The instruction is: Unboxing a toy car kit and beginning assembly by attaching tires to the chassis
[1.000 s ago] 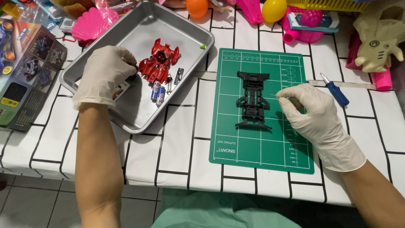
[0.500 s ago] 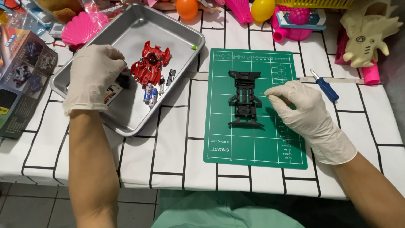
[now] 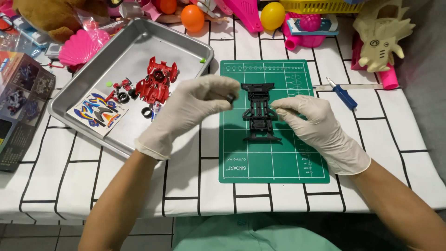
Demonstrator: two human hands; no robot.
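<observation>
Chassis (image 3: 260, 111), black plastic, toy car type, lay flat on the green cutting mat (image 3: 274, 158), near the mat's upper middle, long axis running away from the wearer. Right hand (image 3: 316, 125), in a white glove, rested on the mat just beside the chassis, fingertips pinched narrow against its right edge at mid-length. Left hand (image 3: 190, 109), likewise gloved, was held above the table at the mat's left border, thumb and forefinger closed on a small dark round part (image 3: 230, 97), which sat close to the chassis's upper left corner without touching it, as far as could be told. Metal tray (image 3: 186, 46), rectangular, stood left of the mat, one corner near the mat's top left. Tray contents: red car body (image 3: 157, 83), two small black tyres (image 3: 123, 96), small red pieces, and a coloured sticker sheet (image 3: 96, 111) at the near end. Blue-handled screwdriver (image 3: 343, 95) lay on the white gridded tablecloth (image 3: 69, 172) right of the mat, well apart from both hands. Printed box (image 3: 21, 107) sat at the far left edge. Assorted toys lined the back of the table: orange ball (image 3: 192, 17), yellow ball (image 3: 272, 15), pink shell (image 3: 80, 47), cream figure (image 3: 381, 39).
</observation>
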